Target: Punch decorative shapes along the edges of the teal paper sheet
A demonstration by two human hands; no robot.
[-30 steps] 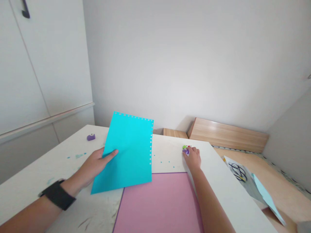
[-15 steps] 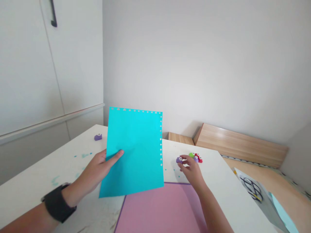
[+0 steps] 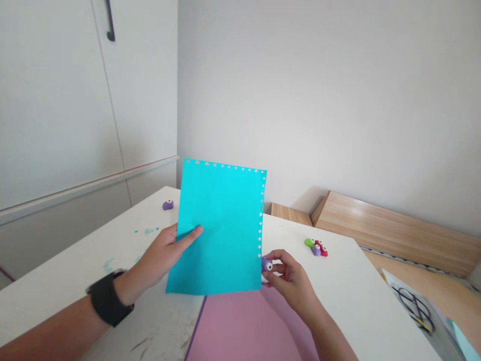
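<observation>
- Left wrist: a black wristband [image 3: 109, 301] circles the person's forearm, just behind the left hand [image 3: 161, 255].
- Left hand: held narrow, gripping the lower left part of a turquoise paper sheet [image 3: 220, 225], thumb [image 3: 194, 232] across the front and fingers out of sight behind it. The sheet stands tilted up, clear of the table.
- The sheet: thin and light, it looks likely to flop if held by one corner, though it stands fairly flat here. A firm hold near an edge seems best. Small scalloped holes run along its top and right edges.
- Beyond the left hand: a small purple craft punch [image 3: 168, 204] sits on the white table [image 3: 90, 260], with turquoise paper flecks [image 3: 147, 231] nearer the hand.
- Right hand: the right hand [image 3: 293, 283] is curled narrow, pinching a second purple craft punch [image 3: 267, 264] at its fingertips, against the sheet's right edge. Whether the edge sits inside the punch cannot be told.
- Right of the right hand: green, red and purple craft punches [image 3: 316, 247] lie bunched on the table.
- Below both hands: a pink sheet [image 3: 248, 326] lies flat on the table.
- Far right: a clear plastic sleeve [image 3: 415, 311] with black markings lies below the table edge.
</observation>
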